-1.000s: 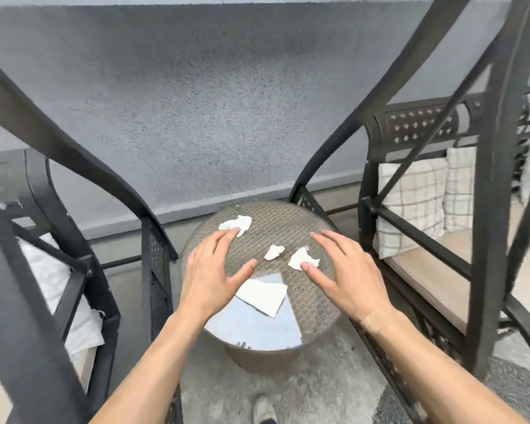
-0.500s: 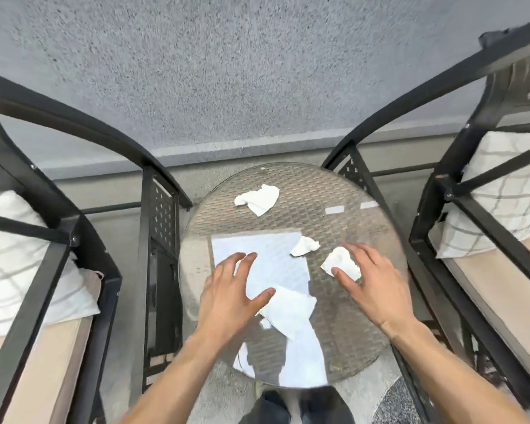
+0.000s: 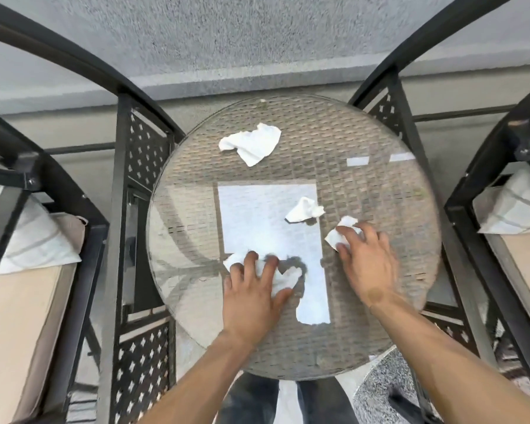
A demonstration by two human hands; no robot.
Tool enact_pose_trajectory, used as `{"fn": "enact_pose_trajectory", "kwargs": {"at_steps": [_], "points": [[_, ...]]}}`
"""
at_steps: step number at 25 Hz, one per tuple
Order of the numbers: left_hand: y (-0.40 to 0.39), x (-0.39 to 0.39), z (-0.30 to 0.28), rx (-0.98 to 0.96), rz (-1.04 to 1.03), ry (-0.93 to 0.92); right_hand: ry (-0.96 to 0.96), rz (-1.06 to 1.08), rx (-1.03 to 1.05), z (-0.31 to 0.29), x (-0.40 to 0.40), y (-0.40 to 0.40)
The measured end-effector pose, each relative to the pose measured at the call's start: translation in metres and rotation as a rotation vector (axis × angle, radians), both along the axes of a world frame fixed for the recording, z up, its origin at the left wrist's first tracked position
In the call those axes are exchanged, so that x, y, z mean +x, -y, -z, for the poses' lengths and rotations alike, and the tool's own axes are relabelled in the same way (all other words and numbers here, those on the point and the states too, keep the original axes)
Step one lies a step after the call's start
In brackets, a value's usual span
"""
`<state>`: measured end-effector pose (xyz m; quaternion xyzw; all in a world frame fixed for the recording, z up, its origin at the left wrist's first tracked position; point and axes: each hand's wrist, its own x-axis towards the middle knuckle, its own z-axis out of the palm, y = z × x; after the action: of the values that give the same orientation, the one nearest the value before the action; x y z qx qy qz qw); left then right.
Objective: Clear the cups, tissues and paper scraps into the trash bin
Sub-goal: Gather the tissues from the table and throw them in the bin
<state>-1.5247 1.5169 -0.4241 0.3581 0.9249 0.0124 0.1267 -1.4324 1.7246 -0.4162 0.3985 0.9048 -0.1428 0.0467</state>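
Note:
A round glass-topped wicker table (image 3: 367,179) carries several white paper pieces. The large crumpled tissue (image 3: 251,143) lies at the far side. One small scrap (image 3: 305,211) sits near the middle. My left hand (image 3: 251,298) lies over a crumpled tissue (image 3: 288,278) at the near middle, with fingers on top and the thumb closing in from the right. A paper scrap (image 3: 334,238) at the right of centre is pinched by my right hand (image 3: 366,264), index finger above and thumb at its near edge.
Black metal chairs flank the table closely, one on the left (image 3: 120,209) and one on the right (image 3: 468,209), each with a pale checked cushion (image 3: 28,240). A grey textured wall (image 3: 257,41) stands just behind. My legs show under the near rim.
The view has moved closer over the table. My left hand has dropped onto the near tissue and bunched it. My right hand has closed on the right scrap.

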Motion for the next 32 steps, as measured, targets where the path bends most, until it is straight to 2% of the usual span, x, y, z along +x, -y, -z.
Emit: {"fn": "enact_pose_trajectory", "kwargs": {"at_steps": [2,4,6,8,9,12,15,18,23,28,32], "points": [[0.007,-0.002,-0.004,0.068,0.061,0.101,-0.026,-0.024,-0.048,0.000,-0.004,-0.007],[0.013,-0.009,-0.010,0.094,0.097,0.281,-0.076,-0.021,-0.145,-0.004,-0.010,-0.012],[0.011,-0.035,-0.019,0.282,0.019,0.384,-0.279,0.005,-0.215,-0.015,-0.019,-0.018],[-0.003,-0.077,-0.031,0.509,-0.059,0.294,-0.491,-0.074,-0.175,-0.030,-0.032,-0.016],[-0.015,-0.102,-0.038,0.564,-0.110,0.245,-0.533,-0.136,-0.166,-0.036,-0.043,-0.015],[-0.071,-0.177,-0.053,0.650,-0.248,0.225,-0.519,-0.275,-0.146,-0.036,-0.077,-0.011],[-0.130,-0.222,-0.049,0.557,-0.128,0.085,-0.495,-0.341,-0.106,-0.019,-0.097,-0.009],[-0.162,-0.238,-0.024,0.339,0.033,-0.029,-0.362,-0.326,-0.039,0.006,-0.098,-0.008],[-0.166,-0.224,0.023,-0.069,0.088,0.035,-0.168,-0.437,0.096,0.029,-0.081,-0.004],[-0.156,-0.221,0.019,-0.056,0.145,0.015,-0.008,-0.473,0.128,0.020,-0.057,-0.004],[-0.137,-0.210,0.004,-0.012,0.197,-0.082,0.018,-0.494,0.084,0.010,-0.055,-0.001]]}}
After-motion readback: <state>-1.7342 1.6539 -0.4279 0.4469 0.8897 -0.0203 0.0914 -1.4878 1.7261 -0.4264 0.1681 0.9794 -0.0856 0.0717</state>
